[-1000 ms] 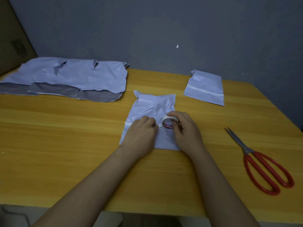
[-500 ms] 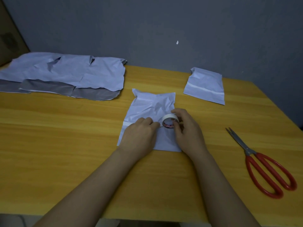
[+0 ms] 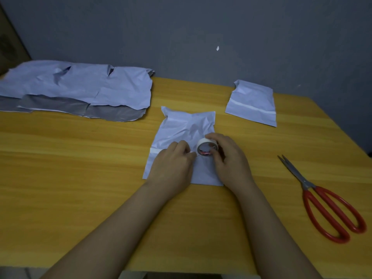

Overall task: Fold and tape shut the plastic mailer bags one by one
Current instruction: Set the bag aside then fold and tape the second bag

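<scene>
A folded white mailer bag [image 3: 186, 125] lay at the middle of the wooden table [image 3: 80, 158], its lower half hidden under both hands. The left hand [image 3: 173, 164] pressed on a tape strip across the bag; its fingertips were hidden, so its grasp could not be told. The right hand [image 3: 229, 158] gripped a tape roll [image 3: 207, 148] standing on the bag; the red label inside was unreadable. Unfolded bags [image 3: 80, 87], cut off at left, a taped bag [image 3: 251, 101] and red scissors [image 3: 326, 202] lay apart.

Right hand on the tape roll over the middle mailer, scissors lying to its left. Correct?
Not quite. In the head view the right hand holds the tape roll over the middle mailer, but the scissors lie to its right.
</scene>
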Motion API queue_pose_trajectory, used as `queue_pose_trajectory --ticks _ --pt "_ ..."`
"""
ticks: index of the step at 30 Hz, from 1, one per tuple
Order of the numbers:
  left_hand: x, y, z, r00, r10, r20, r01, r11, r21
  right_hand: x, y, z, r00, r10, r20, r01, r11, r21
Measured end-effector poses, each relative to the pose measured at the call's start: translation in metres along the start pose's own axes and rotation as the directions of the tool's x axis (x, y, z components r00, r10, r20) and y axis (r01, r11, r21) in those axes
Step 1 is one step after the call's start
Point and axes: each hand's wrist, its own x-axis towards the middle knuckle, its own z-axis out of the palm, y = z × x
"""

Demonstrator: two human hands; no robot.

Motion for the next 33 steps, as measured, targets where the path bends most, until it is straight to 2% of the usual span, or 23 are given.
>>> queue_pose_trajectory --ticks 4,7,11,16,19,23,33 --pt "-0.001 0.001 0.000 1.000 0.023 -0.015 -0.023 1.000 0.013 0.001 0.000 0.000 1.000 -0.005 -0.018 0.006 0.999 0.034" --pt "-0.001 -0.001 0.001 1.000 0.025 0.004 -0.025 0.999 -0.047 0.001 -0.001 0.001 1.000 0.017 -0.025 -0.015 0.999 0.052" --pt "-0.001 0.003 0.000 0.999 -0.045 0.026 0.048 0.992 -0.114 0.001 -0.001 0.000 0.999 0.038 -0.009 -0.037 0.998 0.044" --pt "-0.002 0.003 0.006 0.991 -0.127 -0.046 0.116 0.976 -0.186 0.000 -0.001 -0.001 0.999 0.049 -0.006 -0.049 0.998 0.032" --pt "-0.004 0.000 0.011 0.988 -0.148 -0.044 0.134 0.964 -0.228 0.000 -0.001 -0.001 0.998 0.054 -0.020 -0.053 0.996 0.067" --pt "-0.003 0.003 0.011 0.987 -0.153 -0.057 0.138 0.967 -0.214 0.000 -0.001 -0.002 0.999 0.044 -0.022 -0.041 0.993 0.114" --pt "-0.003 0.003 0.014 0.982 -0.159 -0.102 0.139 0.973 -0.183 0.002 -0.001 -0.001 1.000 0.011 -0.015 -0.010 0.995 0.097"
